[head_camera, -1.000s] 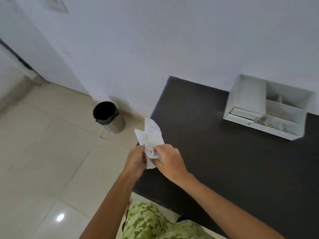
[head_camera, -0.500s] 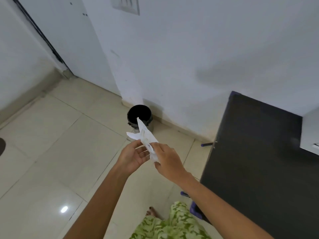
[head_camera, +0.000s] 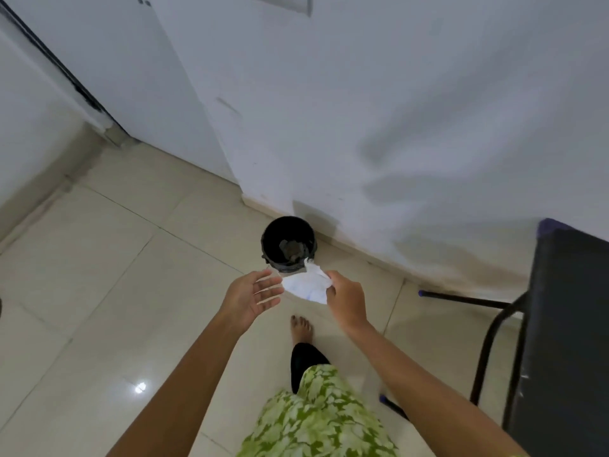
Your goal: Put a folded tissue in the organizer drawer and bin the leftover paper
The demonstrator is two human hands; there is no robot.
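Her right hand [head_camera: 346, 300] pinches the crumpled paper [head_camera: 308, 285] just short of the black bin [head_camera: 288, 244] on the floor, while her left hand [head_camera: 252, 296] hangs beside it, fingers spread, holding nothing.

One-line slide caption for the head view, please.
Right hand holds crumpled white paper just short of the black bin on the tiled floor; left hand open beside it.
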